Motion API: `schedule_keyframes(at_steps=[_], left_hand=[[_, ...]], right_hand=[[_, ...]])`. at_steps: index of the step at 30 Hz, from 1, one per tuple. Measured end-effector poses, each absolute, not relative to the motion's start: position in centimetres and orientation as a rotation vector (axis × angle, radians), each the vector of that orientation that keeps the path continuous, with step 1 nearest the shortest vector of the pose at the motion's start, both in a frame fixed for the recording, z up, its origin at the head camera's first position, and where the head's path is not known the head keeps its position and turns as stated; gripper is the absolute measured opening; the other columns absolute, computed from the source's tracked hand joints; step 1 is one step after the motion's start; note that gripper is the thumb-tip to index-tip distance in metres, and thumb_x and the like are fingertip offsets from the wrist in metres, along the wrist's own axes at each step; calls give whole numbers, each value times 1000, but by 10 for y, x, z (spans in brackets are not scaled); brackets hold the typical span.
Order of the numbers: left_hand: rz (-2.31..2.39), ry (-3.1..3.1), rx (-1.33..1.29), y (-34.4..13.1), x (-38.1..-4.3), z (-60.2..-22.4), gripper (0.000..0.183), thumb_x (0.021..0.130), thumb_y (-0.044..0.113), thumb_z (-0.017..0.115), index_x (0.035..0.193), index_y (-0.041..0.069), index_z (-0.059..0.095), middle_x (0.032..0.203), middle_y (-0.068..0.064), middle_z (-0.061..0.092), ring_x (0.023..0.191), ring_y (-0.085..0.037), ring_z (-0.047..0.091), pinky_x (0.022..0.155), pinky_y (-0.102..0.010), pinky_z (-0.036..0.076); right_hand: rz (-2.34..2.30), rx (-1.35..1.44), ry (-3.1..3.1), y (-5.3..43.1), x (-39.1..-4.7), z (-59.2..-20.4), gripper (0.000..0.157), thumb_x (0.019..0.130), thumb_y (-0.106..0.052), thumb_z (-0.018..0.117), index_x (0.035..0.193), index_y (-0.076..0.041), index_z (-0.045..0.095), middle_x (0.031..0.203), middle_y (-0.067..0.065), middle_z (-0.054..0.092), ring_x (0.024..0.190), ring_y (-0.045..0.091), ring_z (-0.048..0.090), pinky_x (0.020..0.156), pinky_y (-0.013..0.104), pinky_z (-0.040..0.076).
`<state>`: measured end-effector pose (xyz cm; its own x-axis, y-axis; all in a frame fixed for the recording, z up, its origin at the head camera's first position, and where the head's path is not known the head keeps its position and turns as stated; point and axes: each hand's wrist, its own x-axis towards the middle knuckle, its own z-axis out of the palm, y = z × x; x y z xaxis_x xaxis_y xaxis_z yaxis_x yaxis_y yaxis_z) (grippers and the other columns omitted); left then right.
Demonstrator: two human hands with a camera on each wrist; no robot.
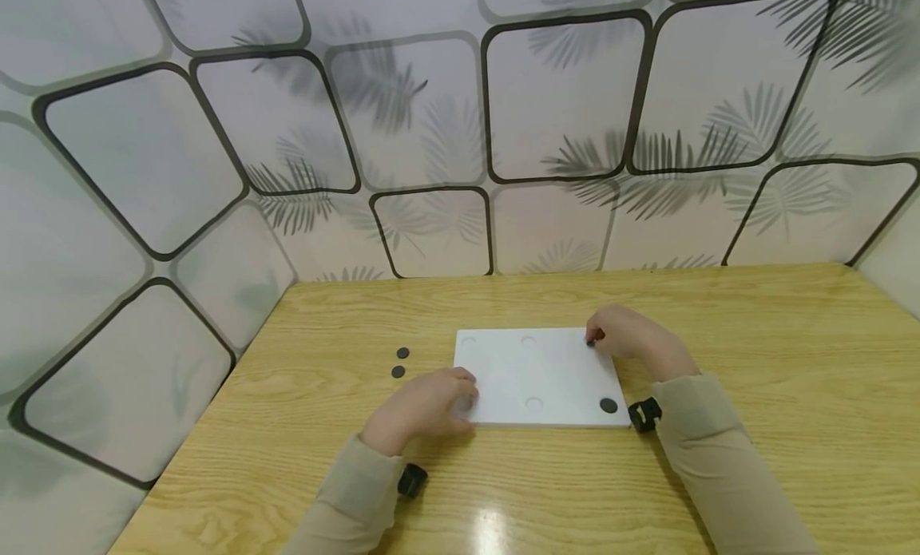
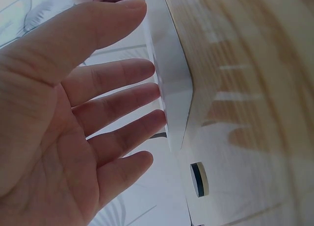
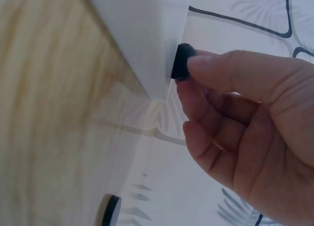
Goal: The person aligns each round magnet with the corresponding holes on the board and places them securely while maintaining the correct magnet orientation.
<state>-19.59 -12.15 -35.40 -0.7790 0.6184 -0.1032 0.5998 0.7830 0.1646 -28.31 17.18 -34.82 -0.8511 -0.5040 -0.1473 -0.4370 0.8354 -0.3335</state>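
Note:
A white rectangular board (image 1: 539,375) with shallow round recesses lies on the table. At its far right corner my right hand (image 1: 627,335) pinches a black disc (image 3: 183,62) between thumb and forefinger, the disc's edge against the board. Another black disc (image 1: 608,406) lies flat at the near right corner. My left hand (image 1: 429,403) rests on the board's left end, its fingers (image 2: 125,93) loosely extended with nothing gripped, covering the near left corner. Left of the board, two black discs (image 1: 403,353) lie on the table.
The light wooden table (image 1: 323,443) meets a patterned wall (image 1: 431,140) behind the board and at the left. In the right wrist view, one more dark disc (image 3: 112,210) rests on the table beyond the right hand. Black wrist cameras (image 1: 413,481) sit beneath both cuffs.

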Motion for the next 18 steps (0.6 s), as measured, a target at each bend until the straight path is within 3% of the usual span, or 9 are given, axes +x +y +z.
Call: schedule_keyframes(at_steps=[18], left_hand=[[192, 2823, 964, -122, -197, -356, 36, 75, 27, 70, 105, 8, 63, 115, -3, 54, 102, -18, 52, 84, -28, 43]], right_hand=[[-470, -728, 2786, 173, -283, -349, 20, 78, 12, 50, 87, -2, 62, 85, 7, 58, 75, 20, 50, 64, 32, 44]])
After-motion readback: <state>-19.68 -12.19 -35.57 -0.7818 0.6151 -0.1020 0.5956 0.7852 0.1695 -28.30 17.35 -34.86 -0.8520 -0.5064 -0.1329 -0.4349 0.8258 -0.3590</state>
